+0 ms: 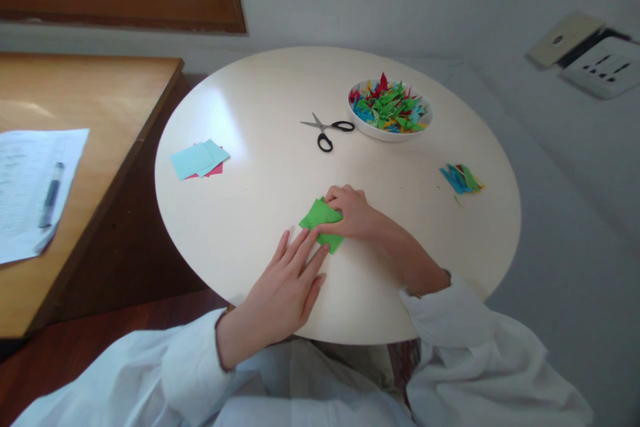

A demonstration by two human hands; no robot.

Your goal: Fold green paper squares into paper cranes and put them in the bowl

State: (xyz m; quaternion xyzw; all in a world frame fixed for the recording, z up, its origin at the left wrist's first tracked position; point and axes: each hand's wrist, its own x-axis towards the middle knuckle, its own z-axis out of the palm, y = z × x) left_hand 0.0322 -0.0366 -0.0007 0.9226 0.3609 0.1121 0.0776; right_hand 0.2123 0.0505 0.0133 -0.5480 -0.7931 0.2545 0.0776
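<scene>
A green sheet of folded paper (319, 213) lies on the round white table in front of me. My left hand (286, 288) is open, fingers stretched out, with the fingertips pressing on the paper's near left edge. From the right, my right hand (354, 215) is closed on the paper's right side, its thumb low and its fingers curled at the far edge. Part of the paper is hidden beneath my right hand. Beyond it, scissors (323, 127) with black handles rest with their blades apart.
A white bowl (395, 136) heaped with colourful folded paper pieces stands at the back right. Paper scraps (461, 179) lie at the right, light blue and red sheets (199, 159) at the left. A wooden desk (120, 90) holds printed pages (25, 193) and a pen (51, 195).
</scene>
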